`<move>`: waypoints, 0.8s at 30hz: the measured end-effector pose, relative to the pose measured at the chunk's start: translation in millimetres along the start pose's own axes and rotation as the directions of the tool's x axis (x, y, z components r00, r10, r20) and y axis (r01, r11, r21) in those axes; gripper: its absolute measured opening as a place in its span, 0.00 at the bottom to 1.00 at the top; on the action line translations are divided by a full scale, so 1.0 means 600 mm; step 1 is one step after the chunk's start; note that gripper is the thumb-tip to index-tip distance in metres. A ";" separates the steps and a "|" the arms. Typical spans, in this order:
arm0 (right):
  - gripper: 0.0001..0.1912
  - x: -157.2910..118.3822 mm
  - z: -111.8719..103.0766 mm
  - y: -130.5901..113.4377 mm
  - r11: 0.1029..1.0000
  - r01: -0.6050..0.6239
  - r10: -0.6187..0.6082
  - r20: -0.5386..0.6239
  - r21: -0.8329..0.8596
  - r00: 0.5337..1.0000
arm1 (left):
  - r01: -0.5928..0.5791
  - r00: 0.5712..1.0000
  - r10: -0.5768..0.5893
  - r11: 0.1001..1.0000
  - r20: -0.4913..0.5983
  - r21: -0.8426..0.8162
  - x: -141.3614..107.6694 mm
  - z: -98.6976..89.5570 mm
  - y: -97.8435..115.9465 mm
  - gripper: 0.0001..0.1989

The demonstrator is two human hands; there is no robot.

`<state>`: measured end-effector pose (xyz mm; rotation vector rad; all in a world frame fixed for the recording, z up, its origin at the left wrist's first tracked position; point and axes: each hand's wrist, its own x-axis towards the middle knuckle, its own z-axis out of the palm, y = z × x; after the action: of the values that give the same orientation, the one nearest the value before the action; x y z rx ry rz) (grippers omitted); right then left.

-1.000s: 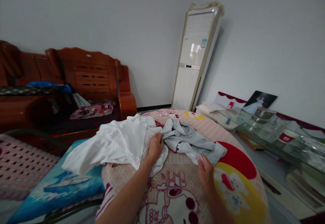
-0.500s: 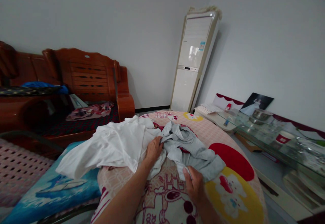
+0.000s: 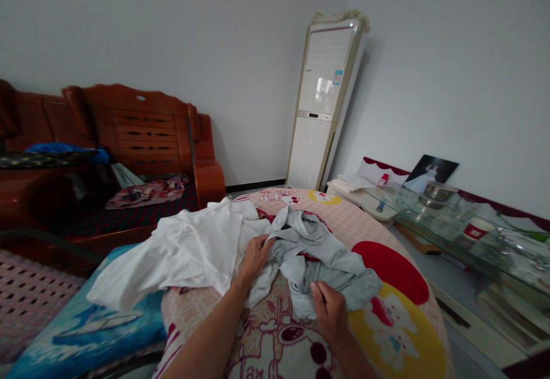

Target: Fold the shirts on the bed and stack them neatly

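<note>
A crumpled grey shirt [image 3: 320,241] lies on the round table [image 3: 344,213] with its patterned pink cover. My left hand [image 3: 256,256] pinches the shirt's left edge between thumb and fingers. Lower down, my right hand [image 3: 330,307] is closed on the shirt's near edge. Left of it a loose white garment [image 3: 189,253] is heaped, part of it hanging past the table's left side; my left forearm crosses in front of its right end. Something dark red shows behind and through gaps in the grey shirt.
A chair with a blue cushion [image 3: 98,316] stands close at the left. Behind it is a wooden sofa [image 3: 146,121] with cloths on it. A tall air conditioner [image 3: 320,104] fills the corner. At the right, a glass-topped cabinet [image 3: 429,224] bears a metal bowl [image 3: 440,191] and a cup [image 3: 476,229].
The grey shirt's near part has spread lower and flatter towards me, with my right hand still on it. My left hand has shifted slightly. The camera view has turned a little.
</note>
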<state>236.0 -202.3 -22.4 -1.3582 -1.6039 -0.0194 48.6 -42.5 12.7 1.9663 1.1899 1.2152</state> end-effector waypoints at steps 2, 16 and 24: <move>0.18 0.001 -0.002 0.001 1.000 -0.002 0.002 0.005 -0.019 1.000 | -0.011 1.000 0.011 0.997 -0.002 -0.080 -0.002 -0.003 0.002 0.19; 0.19 0.004 -0.005 0.009 0.995 -0.005 0.009 0.035 -0.101 0.999 | 0.045 0.999 -0.047 0.932 0.004 -0.360 0.000 -0.002 -0.009 0.17; 0.17 0.002 -0.002 0.017 0.996 -0.068 0.066 -0.042 -0.062 0.997 | 0.078 0.921 0.137 0.853 0.365 -0.516 -0.017 -0.005 0.052 0.20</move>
<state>244.6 -198.3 -26.4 -1.4507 -1.5350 -0.0568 56.6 -65.9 34.6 1.6955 0.5467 0.9624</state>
